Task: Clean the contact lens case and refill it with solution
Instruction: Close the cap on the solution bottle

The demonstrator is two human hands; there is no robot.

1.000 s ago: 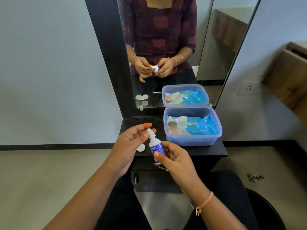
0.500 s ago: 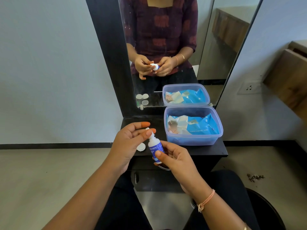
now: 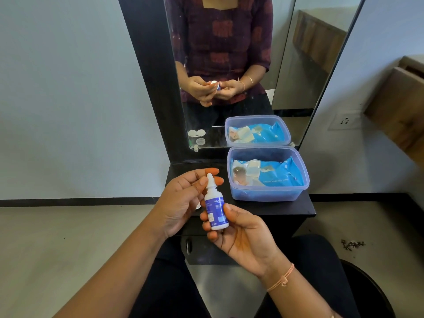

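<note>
Holding the solution bottle (image 3: 215, 208) upright in front of me, I am clasping its lower body in my right hand (image 3: 243, 235), with the thumb pressing on the blue label and the fingers wrapping behind it. My left hand (image 3: 183, 198) is cupping loosely around the white nozzle at the top; that grip is not clenching anything, the fingers are curling near the tip and the thumb is sitting close beside the bottle's neck. Both hands are hovering above the near edge of the black table (image 3: 298, 207). The contact lens case is mostly hiding behind my left hand; only a small white piece (image 3: 198, 206) is peeking out under my palm on the table, and I cannot tell which part it is. To the right, a clear plastic tub (image 3: 267, 193) is resting on the table, carrying a blue pack of wet wipes (image 3: 270, 174). A mirror (image 3: 229, 53) is standing behind the table.
</note>
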